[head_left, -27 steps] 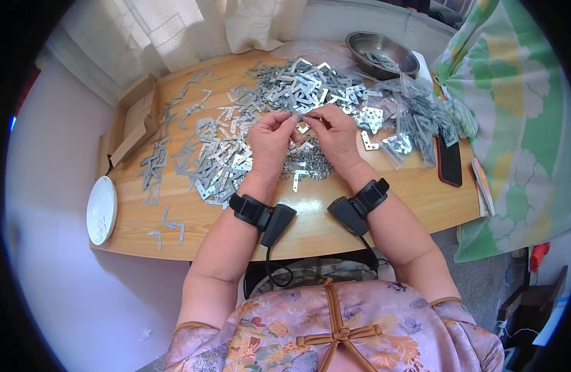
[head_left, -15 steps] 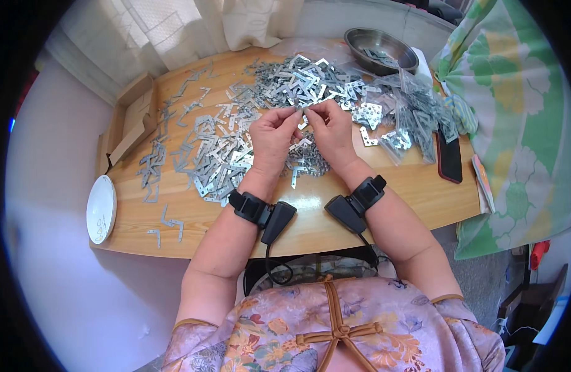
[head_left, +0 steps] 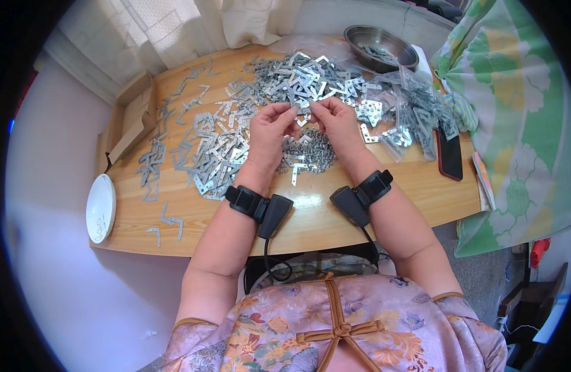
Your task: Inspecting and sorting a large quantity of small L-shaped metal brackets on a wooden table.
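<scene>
My left hand [head_left: 274,131] is closed in a pinch over the middle of the table. Close beside it, my right hand [head_left: 338,127] pinches too, thumb against forefinger. Whatever lies between the fingertips is too small and too lost against the metal behind to make out. Beyond the fingers rises a heap of L-shaped metal corner brackets [head_left: 310,77]. Another spread of corner brackets [head_left: 217,149] lies left of my left hand. Under and between my wrists is a pile of small screws [head_left: 313,149], with a single bracket [head_left: 296,173] at its near edge.
Clear plastic bags of metal parts [head_left: 415,111] lie at right, near a phone [head_left: 449,155]. A steel bowl [head_left: 353,44] stands at the back. At left are an open cardboard box [head_left: 131,121] and a white dish [head_left: 101,208]. A green-patterned cloth [head_left: 514,142] hangs at right.
My fingertips have drawn a little apart from nearly touching, the right hand shifting slightly right. More of the screw pile shows between my wrists.
</scene>
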The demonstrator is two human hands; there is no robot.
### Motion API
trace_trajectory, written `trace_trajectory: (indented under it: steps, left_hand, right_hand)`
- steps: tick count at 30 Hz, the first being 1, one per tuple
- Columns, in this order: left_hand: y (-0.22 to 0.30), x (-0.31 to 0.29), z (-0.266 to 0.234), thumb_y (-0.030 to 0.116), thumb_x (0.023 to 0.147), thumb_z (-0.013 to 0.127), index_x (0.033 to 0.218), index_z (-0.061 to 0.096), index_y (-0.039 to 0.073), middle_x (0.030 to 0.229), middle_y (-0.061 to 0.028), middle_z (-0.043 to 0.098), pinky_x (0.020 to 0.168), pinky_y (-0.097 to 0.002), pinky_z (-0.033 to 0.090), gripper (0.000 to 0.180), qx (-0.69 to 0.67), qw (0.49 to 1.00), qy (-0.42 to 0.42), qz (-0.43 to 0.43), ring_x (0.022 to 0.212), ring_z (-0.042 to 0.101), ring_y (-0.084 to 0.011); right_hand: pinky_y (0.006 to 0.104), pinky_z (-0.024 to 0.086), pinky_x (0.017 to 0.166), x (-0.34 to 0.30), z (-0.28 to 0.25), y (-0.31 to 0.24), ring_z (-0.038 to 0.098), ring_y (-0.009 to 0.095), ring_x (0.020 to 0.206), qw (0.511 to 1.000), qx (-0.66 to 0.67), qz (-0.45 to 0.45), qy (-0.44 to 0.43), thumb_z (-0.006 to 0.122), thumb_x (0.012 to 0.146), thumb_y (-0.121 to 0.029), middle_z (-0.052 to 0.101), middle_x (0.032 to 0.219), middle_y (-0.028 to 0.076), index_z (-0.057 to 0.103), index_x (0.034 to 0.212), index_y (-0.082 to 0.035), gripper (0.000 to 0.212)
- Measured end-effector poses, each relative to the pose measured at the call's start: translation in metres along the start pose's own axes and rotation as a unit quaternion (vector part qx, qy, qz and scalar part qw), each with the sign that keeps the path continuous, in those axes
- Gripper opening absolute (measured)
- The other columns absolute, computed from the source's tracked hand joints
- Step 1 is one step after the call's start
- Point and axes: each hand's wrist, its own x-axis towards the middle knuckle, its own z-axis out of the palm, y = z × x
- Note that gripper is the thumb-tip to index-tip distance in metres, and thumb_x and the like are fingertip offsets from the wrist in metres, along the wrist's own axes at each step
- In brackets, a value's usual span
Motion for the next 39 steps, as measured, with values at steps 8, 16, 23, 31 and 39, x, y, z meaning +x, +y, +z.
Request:
trace_trajectory:
  steps: [8,16,23,31,39]
  left_hand:
    - [-0.002,0.002,-0.006,0.012,0.083,0.061,0.096,0.058,-0.002,0.076,-0.0080,0.062,0.054,-0.0222,0.049,0.020,-0.045,0.998,-0.023,-0.041,0.062,0.060,-0.0124]
    - [0.002,0.002,-0.010,0.014,0.086,0.057,0.099,0.057,-0.001,0.084,-0.0100,0.064,0.056,-0.0203,0.050,0.020,-0.033,0.999,0.021,-0.036,0.071,0.064,-0.0151]
    - [0.001,0.003,-0.012,0.014,0.086,0.058,0.096,0.057,0.000,0.083,-0.0111,0.065,0.055,-0.0202,0.050,0.018,-0.040,0.998,0.026,-0.046,0.068,0.064,-0.0151]
    - [0.002,0.003,-0.012,0.015,0.086,0.057,0.094,0.057,0.001,0.083,-0.0114,0.065,0.056,-0.0210,0.050,0.016,-0.040,0.997,0.031,-0.055,0.069,0.064,-0.0156]
    - [0.003,0.003,-0.012,0.015,0.087,0.055,0.095,0.056,0.001,0.083,-0.0112,0.064,0.056,-0.0209,0.050,0.016,-0.035,0.997,0.029,-0.056,0.069,0.064,-0.0160]
  right_hand:
    - [0.0193,0.037,0.048,0.000,0.001,0.000,0.046,0.005,0.052,1.000,0.018,0.008,-0.012,0.058,0.085,-0.018,0.054,0.061,-0.001,0.057,0.075,-0.002,0.019]
    - [0.0347,0.046,0.060,-0.002,-0.004,0.008,0.058,0.025,0.065,0.897,-0.420,-0.136,-0.012,0.059,0.078,-0.020,0.061,0.072,0.008,0.065,0.076,-0.007,0.014]
    - [0.0390,0.046,0.063,-0.003,-0.005,0.004,0.059,0.027,0.075,0.779,-0.585,-0.205,-0.097,0.062,0.073,-0.020,0.057,0.073,0.008,0.065,0.074,-0.008,0.013]
    - [0.0397,0.046,0.064,-0.006,-0.005,0.001,0.059,0.027,0.076,0.794,-0.559,-0.213,-0.109,0.064,0.071,-0.017,0.058,0.074,0.008,0.062,0.071,-0.006,0.011]
    - [0.0405,0.045,0.066,-0.005,-0.003,-0.001,0.058,0.030,0.076,0.805,-0.540,-0.215,-0.115,0.061,0.073,-0.014,0.060,0.076,0.011,0.059,0.075,-0.004,0.010]
